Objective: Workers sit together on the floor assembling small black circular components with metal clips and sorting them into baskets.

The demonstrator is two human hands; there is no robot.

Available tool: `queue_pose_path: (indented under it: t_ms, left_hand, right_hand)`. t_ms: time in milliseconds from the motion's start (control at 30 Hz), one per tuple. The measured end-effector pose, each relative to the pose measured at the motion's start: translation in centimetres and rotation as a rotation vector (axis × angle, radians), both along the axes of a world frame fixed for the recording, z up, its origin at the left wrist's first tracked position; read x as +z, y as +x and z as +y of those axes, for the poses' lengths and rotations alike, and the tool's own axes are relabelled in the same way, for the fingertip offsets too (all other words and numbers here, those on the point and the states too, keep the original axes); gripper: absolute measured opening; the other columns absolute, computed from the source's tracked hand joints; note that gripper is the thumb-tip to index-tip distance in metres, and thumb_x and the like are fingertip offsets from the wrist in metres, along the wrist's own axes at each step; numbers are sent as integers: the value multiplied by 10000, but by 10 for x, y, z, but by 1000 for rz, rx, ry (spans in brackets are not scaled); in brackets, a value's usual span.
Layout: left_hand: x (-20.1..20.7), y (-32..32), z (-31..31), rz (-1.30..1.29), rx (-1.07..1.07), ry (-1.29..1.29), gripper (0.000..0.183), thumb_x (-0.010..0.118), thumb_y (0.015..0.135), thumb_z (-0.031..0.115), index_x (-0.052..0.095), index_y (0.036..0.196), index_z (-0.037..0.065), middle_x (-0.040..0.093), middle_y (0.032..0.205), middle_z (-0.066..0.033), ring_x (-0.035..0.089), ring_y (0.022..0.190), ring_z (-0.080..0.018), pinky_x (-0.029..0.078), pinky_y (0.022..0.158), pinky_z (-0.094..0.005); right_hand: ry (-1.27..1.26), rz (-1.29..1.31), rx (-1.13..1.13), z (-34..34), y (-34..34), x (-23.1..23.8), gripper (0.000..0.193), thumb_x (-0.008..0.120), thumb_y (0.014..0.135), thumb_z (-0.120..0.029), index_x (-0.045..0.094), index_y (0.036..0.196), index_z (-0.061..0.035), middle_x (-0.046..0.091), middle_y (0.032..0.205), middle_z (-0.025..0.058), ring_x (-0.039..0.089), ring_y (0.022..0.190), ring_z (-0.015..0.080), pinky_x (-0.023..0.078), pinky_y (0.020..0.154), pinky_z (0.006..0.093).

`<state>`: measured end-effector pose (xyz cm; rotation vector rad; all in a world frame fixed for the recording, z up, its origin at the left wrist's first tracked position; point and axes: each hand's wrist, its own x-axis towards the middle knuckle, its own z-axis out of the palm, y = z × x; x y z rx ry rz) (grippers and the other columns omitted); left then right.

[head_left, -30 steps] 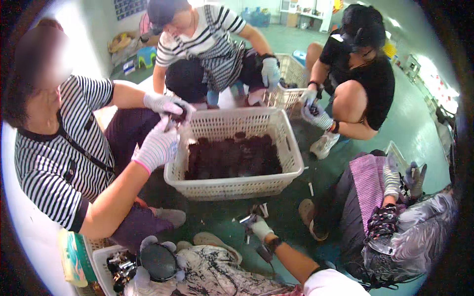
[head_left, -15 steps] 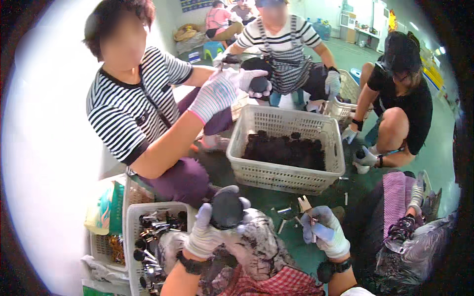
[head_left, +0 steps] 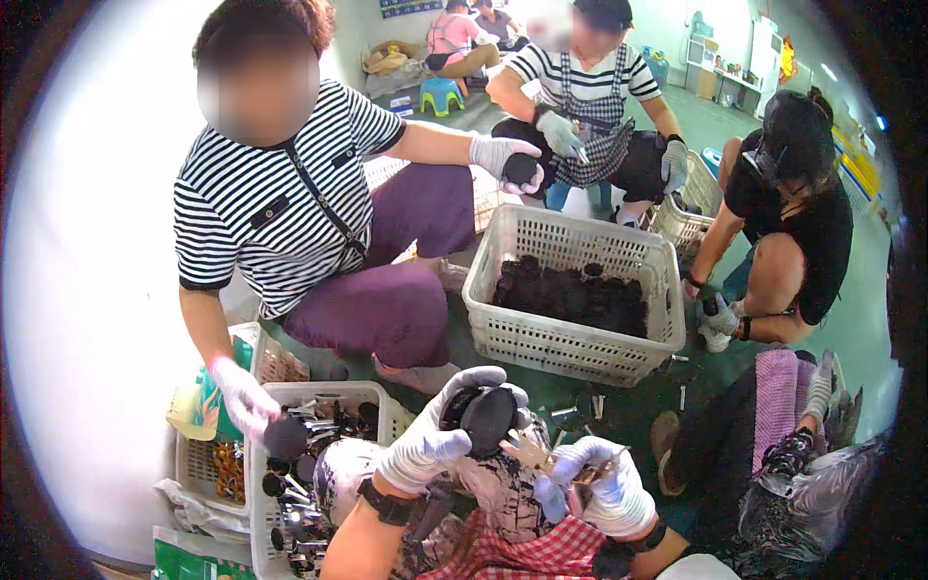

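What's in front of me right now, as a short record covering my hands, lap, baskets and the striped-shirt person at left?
Left hand: gloved, holding a black round part
Right hand: gloved, holding a pronged tool at that part; contact unclear
Lap: red checked cloth
Middle basket: white, dark pieces inside
Left basket: white, black-and-silver parts inside
Striped-shirt person: one gloved hand holding a black disc

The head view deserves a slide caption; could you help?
Gloved left hand holds a round black part; right hand, a forked tool beside it.
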<state>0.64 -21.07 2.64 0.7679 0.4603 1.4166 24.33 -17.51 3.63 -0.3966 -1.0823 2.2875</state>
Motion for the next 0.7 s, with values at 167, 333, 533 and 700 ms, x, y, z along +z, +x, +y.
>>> queue_pose_path:
  t_ms: [167,333,533,700]
  left_hand:
    - [-1,2,4,3,20,-20,781,844,697,279,439,1325,55,537,1287,-195,556,1167,-307,430,1013,-437]
    - [1,6,10,34,57,-89,794,881,648,309,475,1286,67,552,1267,-236,575,1144,-333,449,995,-453]
    - [8,11,17,145,4,-41,757,845,680,227,455,1305,50,554,1275,-132,534,1189,-243,383,1052,-389]
    - [14,13,18,241,-28,-33,744,856,676,216,470,1291,54,550,1289,-108,516,1204,-206,368,1061,-365]
  right_hand:
    - [49,-48,41,9,1,2,553,680,829,-508,625,991,19,683,950,126,663,832,189,544,740,324]
    - [-101,-85,169,28,12,3,544,715,821,-465,657,1052,25,665,1053,139,645,933,198,516,832,327]
    - [152,-204,255,58,18,5,335,710,852,-293,701,1008,3,632,1127,85,550,1082,151,422,945,320]
    - [119,-269,340,70,13,20,335,698,875,-326,687,988,-10,654,890,6,582,835,80,463,809,252]
